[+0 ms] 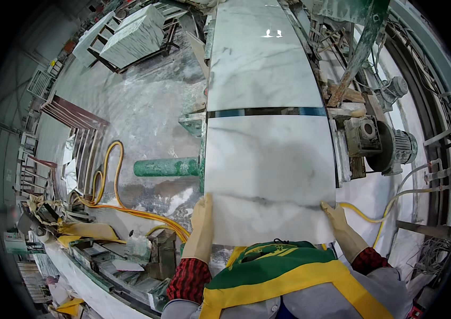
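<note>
A polished white marble slab (268, 159) with grey veining lies flat right in front of me. My left hand (201, 226), in a cream glove, grips its left edge near the close end. On the opposite edge, my right hand (339, 222) in a matching glove holds the slab, with its thumb side against the top. The fingers under the slab are hidden. Beyond a narrow dark gap, a second marble slab (262, 69) of similar width lies on the same machine line. Red and black checked cuffs show at both wrists.
An electric motor with gearbox (366, 137) sits right of the line; a green roller (167, 167) juts out left. Yellow hoses (124, 208) trail over the floor. Left stand a slatted metal rack (79, 119) and stacked marble blocks (135, 36). Stone offcuts (129, 265) lie lower left.
</note>
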The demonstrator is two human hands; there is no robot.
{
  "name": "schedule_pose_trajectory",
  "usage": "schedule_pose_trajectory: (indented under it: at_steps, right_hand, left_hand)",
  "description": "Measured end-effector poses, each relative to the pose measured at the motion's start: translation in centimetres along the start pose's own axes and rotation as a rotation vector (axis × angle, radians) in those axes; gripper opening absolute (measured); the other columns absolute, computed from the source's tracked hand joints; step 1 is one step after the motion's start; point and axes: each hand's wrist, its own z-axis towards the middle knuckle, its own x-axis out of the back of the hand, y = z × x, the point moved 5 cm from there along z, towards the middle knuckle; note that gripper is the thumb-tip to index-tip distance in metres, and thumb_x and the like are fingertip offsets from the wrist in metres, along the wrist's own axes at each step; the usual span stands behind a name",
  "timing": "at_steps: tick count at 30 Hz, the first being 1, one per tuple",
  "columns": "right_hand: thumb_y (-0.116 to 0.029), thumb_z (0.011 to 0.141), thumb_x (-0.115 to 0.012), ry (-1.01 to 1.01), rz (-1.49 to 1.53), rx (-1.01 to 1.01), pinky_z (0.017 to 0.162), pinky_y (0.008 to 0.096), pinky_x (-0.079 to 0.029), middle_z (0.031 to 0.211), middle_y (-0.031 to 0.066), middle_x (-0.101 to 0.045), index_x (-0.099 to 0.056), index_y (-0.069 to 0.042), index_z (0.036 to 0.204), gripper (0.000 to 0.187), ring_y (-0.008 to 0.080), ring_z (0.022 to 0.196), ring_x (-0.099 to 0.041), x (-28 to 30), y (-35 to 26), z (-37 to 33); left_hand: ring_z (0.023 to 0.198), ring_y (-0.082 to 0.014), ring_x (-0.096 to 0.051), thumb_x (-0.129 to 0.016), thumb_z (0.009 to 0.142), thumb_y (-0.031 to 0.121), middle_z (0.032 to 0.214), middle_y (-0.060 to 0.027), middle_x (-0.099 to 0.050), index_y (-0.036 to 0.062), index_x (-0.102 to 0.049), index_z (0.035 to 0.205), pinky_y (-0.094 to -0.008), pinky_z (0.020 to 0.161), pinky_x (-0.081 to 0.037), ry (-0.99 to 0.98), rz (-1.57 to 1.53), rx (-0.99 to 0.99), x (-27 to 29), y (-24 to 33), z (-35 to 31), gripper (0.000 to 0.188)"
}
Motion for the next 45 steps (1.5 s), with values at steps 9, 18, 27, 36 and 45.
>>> schedule_pose_trajectory:
  at_steps: [9, 18, 27, 36, 45]
  right_hand:
    - [-0.047, 0.097, -0.083, 0.080, -0.163, -0.016, 0.087, 0.0360, -0.058, 0.116, 0.0086, -0.075, -0.069, 0.002, 0.132, 0.061, 0.0194, 0.100, -0.069, 0.6, 0.7, 2.9]
    - [-0.048, 0.092, -0.087, 0.112, -0.056, -0.064, 0.092, 0.0390, -0.057, 0.121, 0.0099, -0.074, -0.068, 0.002, 0.135, 0.069, 0.0220, 0.107, -0.069, -1.4, -5.1, 0.9]
    - [-0.047, 0.091, -0.090, 0.104, -0.088, -0.058, 0.096, 0.0380, -0.056, 0.124, 0.0094, -0.074, -0.068, 0.003, 0.138, 0.072, 0.0210, 0.109, -0.069, -1.1, -4.4, 4.0]
    - [-0.044, 0.092, -0.090, 0.119, -0.093, -0.032, 0.096, 0.0383, -0.057, 0.126, 0.0107, -0.074, -0.066, 0.004, 0.142, 0.073, 0.0225, 0.110, -0.070, -0.1, -4.4, 5.8]
    - [-0.049, 0.094, -0.087, 0.088, -0.130, -0.104, 0.094, 0.0381, -0.057, 0.124, 0.0096, -0.076, -0.070, 0.002, 0.138, 0.069, 0.0206, 0.106, -0.070, -0.5, -6.7, 4.9]
  left_hand:
    - [0.128, -0.0379, -0.069, -0.046, 0.108, 0.070, 0.136, -0.0223, -0.075, 0.0017, -0.071, 0.140, -0.0450, 0.111, -0.049, -0.022, 0.026, -0.042, 1.5, 5.3, -0.8, 0.080]
    - [0.131, -0.0402, -0.067, -0.044, 0.108, 0.071, 0.139, -0.0218, -0.074, 0.0070, -0.071, 0.144, -0.0462, 0.114, -0.048, 0.002, 0.036, -0.075, 0.9, 4.7, 2.1, 0.078]
    - [0.132, -0.0415, -0.066, -0.043, 0.108, 0.071, 0.141, -0.0203, -0.073, 0.0099, -0.071, 0.145, -0.0480, 0.115, -0.047, -0.014, 0.014, -0.060, -0.1, 3.1, 5.0, 0.077]
    - [0.136, -0.0400, -0.065, -0.044, 0.108, 0.071, 0.145, -0.0189, -0.071, 0.0124, -0.068, 0.149, -0.0469, 0.116, -0.047, -0.082, -0.018, 0.002, -2.0, 2.2, 7.5, 0.076]
    - [0.128, -0.0394, -0.069, -0.049, 0.106, 0.073, 0.138, -0.0192, -0.074, 0.0097, -0.065, 0.150, -0.0455, 0.113, -0.050, 0.007, 0.019, 0.064, -1.3, 4.8, 4.8, 0.079]
